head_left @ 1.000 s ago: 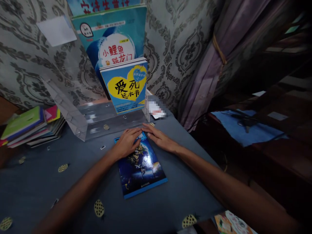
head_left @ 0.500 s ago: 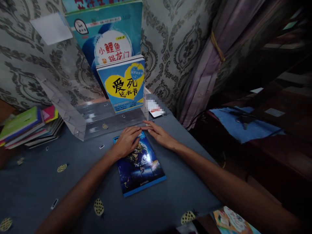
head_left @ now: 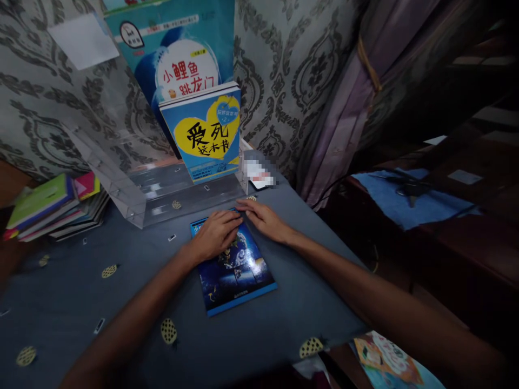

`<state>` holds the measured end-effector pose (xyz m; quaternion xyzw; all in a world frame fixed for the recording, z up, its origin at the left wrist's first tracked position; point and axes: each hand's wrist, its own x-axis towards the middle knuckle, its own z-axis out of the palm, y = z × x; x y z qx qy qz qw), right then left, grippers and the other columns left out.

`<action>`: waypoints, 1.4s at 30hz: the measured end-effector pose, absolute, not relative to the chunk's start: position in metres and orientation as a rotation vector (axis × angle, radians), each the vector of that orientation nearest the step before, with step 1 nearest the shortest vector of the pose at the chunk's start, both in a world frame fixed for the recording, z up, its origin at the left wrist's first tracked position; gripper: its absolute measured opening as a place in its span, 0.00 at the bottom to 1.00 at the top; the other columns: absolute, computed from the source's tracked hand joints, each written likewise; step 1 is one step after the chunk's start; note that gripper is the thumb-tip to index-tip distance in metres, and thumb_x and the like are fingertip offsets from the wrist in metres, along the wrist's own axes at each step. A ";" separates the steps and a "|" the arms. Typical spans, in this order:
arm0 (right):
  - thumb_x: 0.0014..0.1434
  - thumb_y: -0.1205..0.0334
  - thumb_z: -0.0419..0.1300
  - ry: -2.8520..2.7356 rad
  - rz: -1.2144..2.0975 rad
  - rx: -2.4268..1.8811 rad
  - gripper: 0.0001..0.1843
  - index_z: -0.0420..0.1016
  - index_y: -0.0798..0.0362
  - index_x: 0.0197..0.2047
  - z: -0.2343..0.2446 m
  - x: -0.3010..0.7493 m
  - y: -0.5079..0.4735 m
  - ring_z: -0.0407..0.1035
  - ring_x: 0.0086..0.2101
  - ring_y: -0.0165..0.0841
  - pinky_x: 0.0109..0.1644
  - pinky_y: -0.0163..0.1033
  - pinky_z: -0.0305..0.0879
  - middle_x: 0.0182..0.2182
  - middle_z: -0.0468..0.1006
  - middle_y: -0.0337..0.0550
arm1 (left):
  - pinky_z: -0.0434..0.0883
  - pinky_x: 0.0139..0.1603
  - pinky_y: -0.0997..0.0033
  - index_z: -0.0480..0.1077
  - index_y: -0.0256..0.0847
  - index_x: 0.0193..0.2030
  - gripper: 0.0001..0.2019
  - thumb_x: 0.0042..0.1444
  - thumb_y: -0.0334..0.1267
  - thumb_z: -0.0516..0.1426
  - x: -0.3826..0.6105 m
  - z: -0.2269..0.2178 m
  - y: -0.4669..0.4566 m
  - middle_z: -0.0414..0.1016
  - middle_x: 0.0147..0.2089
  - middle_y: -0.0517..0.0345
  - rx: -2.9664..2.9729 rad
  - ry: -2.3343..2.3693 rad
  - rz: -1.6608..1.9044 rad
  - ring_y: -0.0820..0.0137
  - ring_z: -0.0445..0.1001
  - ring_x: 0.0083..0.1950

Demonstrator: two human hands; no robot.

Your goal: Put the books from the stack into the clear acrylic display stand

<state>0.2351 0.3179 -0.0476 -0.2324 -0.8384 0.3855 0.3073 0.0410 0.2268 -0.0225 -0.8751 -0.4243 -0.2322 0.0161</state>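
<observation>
A blue book [head_left: 243,286] with a glossy space-and-earth cover lies flat on the cloth-covered table. Over its upper part rests my left hand [head_left: 217,232], palm down with the fingers stretched across the cover, hiding some of the title. My right hand [head_left: 265,220] lies along the book's upper right edge, fingers extended and close to the left fingertips. Neither hand is wrapped around anything. Just beyond the hands is a clear acrylic stand [head_left: 182,208], in which a blue book with a yellow heart [head_left: 211,135] stands upright before a larger teal book [head_left: 182,48].
A stack of books [head_left: 57,208] sits at the table's left. Beside the stand's right end lies a phone-like item [head_left: 261,175], partly blurred out. Scissors [head_left: 409,189] rest on a blue cloth [head_left: 389,208] at right. A colourful book [head_left: 389,359] shows below the table's front edge.
The camera view has shifted slightly, so the table appears higher. My left hand has slid a little to the right on the cover. The book looks nearly unmoved on the table.
</observation>
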 end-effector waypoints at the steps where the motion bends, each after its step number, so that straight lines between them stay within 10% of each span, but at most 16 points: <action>1: 0.67 0.66 0.47 -2.227 1.000 -0.619 0.24 0.65 0.52 0.65 -0.047 0.235 0.317 0.72 0.57 0.40 0.62 0.55 0.67 0.56 0.79 0.51 | 0.72 0.58 0.50 0.72 0.38 0.57 0.16 0.68 0.35 0.50 0.042 -0.022 0.225 0.77 0.55 0.44 -2.735 -1.316 -0.705 0.58 0.74 0.57; 42: 0.65 0.65 0.51 -2.327 0.763 -0.662 0.21 0.73 0.52 0.59 -0.044 0.234 0.309 0.72 0.56 0.43 0.61 0.56 0.68 0.55 0.78 0.50 | 0.65 0.68 0.55 0.68 0.38 0.61 0.17 0.71 0.38 0.48 0.084 0.003 0.147 0.73 0.63 0.46 -3.078 -1.142 -0.517 0.63 0.70 0.64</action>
